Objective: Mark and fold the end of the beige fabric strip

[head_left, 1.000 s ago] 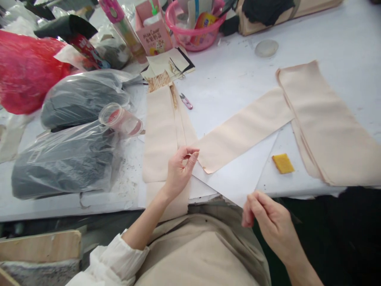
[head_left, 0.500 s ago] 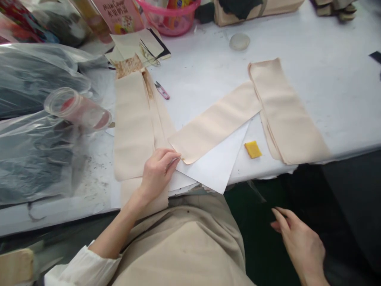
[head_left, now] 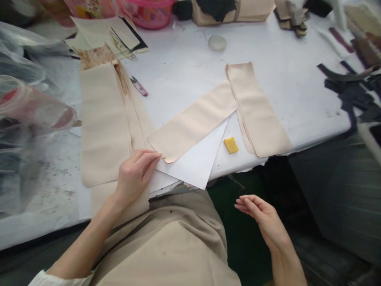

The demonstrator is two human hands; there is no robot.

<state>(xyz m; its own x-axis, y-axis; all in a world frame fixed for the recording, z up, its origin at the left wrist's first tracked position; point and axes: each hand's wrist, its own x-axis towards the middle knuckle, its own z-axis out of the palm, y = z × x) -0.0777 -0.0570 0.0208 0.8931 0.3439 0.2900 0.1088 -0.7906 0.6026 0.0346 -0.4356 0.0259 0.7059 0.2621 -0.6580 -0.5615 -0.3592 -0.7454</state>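
Note:
My left hand (head_left: 137, 172) is closed in a pinch at the lower left corner of a beige strip (head_left: 195, 121); what lies between the fingertips is too small to make out. The strip slants over a white sheet (head_left: 195, 159), its upper end beside a folded beige stack (head_left: 257, 109). Left of it lie more beige pieces (head_left: 99, 127), partly under my left forearm. Beyond the table edge, my right hand (head_left: 262, 216) hangs in the air, thumb and fingertips pressed together, with nothing clearly visible between them. A yellow block (head_left: 231, 145) sits near the front edge.
Small pink-handled snips (head_left: 139, 86) lie behind the strip. A clear jar (head_left: 35, 105) and plastic bags stand at left. Farther back are a pink basket (head_left: 145, 16), a round clear disc (head_left: 217, 43) and a beige bundle (head_left: 235, 11). Dark scraps (head_left: 351, 93) cover the right end.
The view has swung right, so the table's things appear farther left. My right hand has turned and come nearer the table edge. My left hand stays at the strip's corner.

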